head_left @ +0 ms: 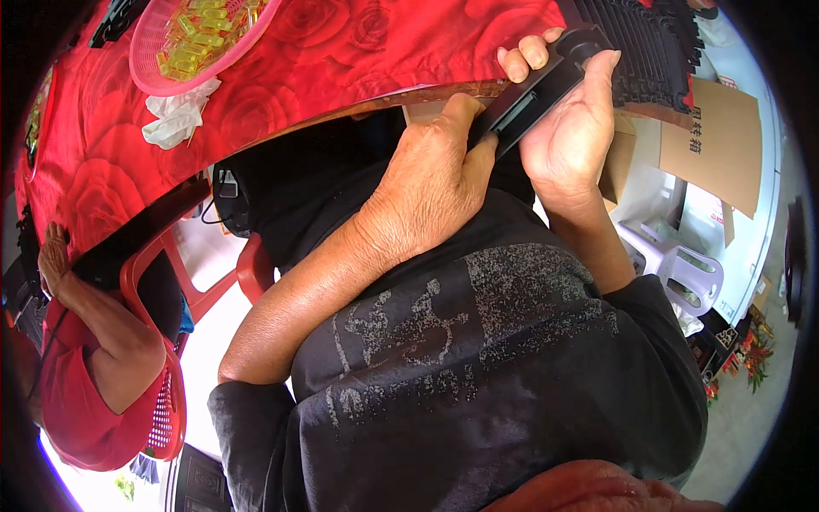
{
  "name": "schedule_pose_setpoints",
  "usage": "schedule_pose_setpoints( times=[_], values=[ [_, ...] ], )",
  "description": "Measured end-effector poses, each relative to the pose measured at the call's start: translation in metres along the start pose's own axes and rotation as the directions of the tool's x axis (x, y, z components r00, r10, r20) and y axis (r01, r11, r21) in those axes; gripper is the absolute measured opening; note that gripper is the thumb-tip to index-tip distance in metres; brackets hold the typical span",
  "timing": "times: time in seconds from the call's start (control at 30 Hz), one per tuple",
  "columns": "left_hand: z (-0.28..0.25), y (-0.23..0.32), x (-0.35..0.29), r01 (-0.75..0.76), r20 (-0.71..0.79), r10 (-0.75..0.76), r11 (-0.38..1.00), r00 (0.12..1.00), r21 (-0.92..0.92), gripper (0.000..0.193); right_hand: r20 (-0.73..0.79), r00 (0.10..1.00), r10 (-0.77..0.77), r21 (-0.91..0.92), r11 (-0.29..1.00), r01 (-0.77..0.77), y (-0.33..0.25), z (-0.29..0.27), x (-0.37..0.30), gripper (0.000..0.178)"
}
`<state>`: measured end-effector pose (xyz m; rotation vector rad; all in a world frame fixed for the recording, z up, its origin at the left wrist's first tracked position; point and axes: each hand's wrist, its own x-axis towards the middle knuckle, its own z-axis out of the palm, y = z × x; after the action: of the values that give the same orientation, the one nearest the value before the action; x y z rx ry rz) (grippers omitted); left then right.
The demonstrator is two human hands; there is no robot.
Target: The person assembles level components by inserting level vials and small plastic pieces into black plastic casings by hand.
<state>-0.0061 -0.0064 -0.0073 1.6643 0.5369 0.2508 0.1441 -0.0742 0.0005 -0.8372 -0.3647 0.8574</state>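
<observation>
A long black plastic housing (548, 88) with a slot and a round recess near its far end is held slantwise over the table's front edge. My right hand (573, 128) is closed round its far part, fingers on one side and thumb on the other. Closed on the near end, my left hand (435, 175) has its thumb at the slot. A pale strip shows inside the slot; its kind is unclear. Many similar black pieces (636, 60) lie stacked on the table just right of my right hand.
A pink basket (147, 75) of small clear yellow pieces (200, 38) stands on the red rose-patterned tablecloth (316, 51), with crumpled white tissue (181, 115) beside it. At left sits a co-worker in red (102, 401). Cardboard (712, 145) and a pale plastic stool (682, 264) stand at right.
</observation>
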Motion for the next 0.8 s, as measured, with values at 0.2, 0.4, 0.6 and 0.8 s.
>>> schedule_pose_setpoints(
  times=[0.2, 0.4, 0.6, 0.8],
  values=[
    [0.0003, 0.0004, -0.0003, -0.010, -0.010, 0.010, 1.000, 1.000, 0.013, 0.020, 0.023, 1.000, 0.009, 0.004, 1.000, -0.009, -0.0011, -0.0020, 0.0007, 0.055],
    [-0.0002, 0.0042, -0.0016, -0.024, 0.002, 0.024, 0.999, 1.000, 0.023, 0.021, 0.022, 0.999, 0.033, 0.041, 0.999, -0.034, -0.0018, 0.0012, 0.0018, 0.056],
    [0.0003, 0.0056, -0.0012, -0.025, -0.012, 0.026, 0.999, 1.000, 0.034, 0.018, 0.049, 0.998, 0.036, 0.062, 0.997, -0.039, -0.0023, 0.0032, 0.0021, 0.055],
    [0.0030, 0.0026, 0.0001, -0.047, -0.041, 0.048, 0.998, 0.998, 0.044, 0.017, 0.041, 0.999, 0.031, 0.044, 0.998, -0.033, -0.0022, 0.0025, 0.0029, 0.056]
  ],
)
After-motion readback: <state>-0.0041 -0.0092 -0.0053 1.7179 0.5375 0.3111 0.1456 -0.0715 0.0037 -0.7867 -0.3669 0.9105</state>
